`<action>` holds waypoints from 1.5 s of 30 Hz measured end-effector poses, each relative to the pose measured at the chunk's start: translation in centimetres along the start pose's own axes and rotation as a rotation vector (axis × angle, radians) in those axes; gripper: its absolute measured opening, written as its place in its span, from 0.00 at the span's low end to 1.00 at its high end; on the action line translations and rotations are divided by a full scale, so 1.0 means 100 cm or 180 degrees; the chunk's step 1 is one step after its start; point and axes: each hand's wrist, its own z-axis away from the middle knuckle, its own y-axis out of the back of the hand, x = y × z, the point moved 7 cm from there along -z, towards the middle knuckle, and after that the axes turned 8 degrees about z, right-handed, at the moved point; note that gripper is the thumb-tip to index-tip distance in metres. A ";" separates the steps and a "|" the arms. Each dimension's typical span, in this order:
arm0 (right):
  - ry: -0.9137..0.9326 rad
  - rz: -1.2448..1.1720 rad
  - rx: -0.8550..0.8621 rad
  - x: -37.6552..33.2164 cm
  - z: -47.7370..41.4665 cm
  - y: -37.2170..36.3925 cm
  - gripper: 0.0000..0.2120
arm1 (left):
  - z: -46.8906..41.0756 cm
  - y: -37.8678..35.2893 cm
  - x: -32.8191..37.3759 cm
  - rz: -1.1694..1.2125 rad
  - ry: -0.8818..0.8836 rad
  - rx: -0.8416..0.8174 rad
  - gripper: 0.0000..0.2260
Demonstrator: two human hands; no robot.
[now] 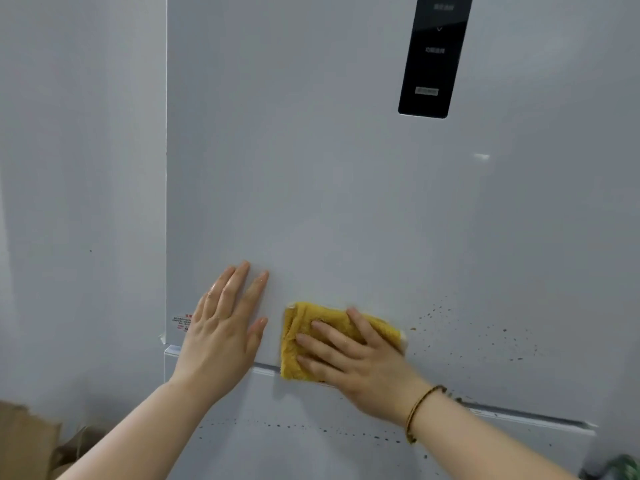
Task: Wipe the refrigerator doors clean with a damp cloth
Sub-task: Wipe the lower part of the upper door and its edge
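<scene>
White glossy refrigerator frontage across nearly the whole view, pale wall (pixel 79 168) at left. Right hand (pixel 360 355) laid flat on a folded yellow cloth (pixel 304 327), fingers straight and spread, pressing rather than gripping. Corded bracelet (pixel 420 407) at that wrist. Cloth held against the bottom edge of the upper door (pixel 329 185), overlapping the seam (pixel 266 370) onto the lower door (pixel 311 452). Left hand (pixel 221 327) just beside the cloth and apart from it, palm flat on the upper door, fingers straight and close together, apparently bracing. Printed label (pixel 181 322) partly hidden behind that hand. Brown specks (pixel 502 341) scattered right of the cloth, with more along the top of the lower door: not yet wiped. Black control panel (pixel 434 57) high at right, well apart. Treat the cloth as soft, light and limp, likely to bunch or roll under a sideways stroke. Keep the palm over the middle and the fingertips out toward the edges; avoid pinching one corner. Expect little friction on the stiff, slick panel, so press firmly through each pass.
</scene>
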 end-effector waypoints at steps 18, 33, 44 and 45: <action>-0.0135 0.0066 0.0197 0.080 0.017 0.019 0.17 | 0.000 0.001 0.025 0.0135 0.0303 0.0124 0.24; -0.0196 0.0141 0.0026 0.067 0.092 0.012 0.18 | 0.003 -0.029 0.087 -0.0015 -0.0244 -0.0290 0.25; -0.1584 0.0164 0.0015 0.044 0.113 0.010 0.17 | 0.007 -0.040 0.094 -0.0080 -0.0088 -0.0315 0.26; -0.1260 0.0141 -0.0021 0.038 0.115 0.010 0.17 | 0.008 -0.041 0.093 -0.0092 -0.0061 -0.0320 0.26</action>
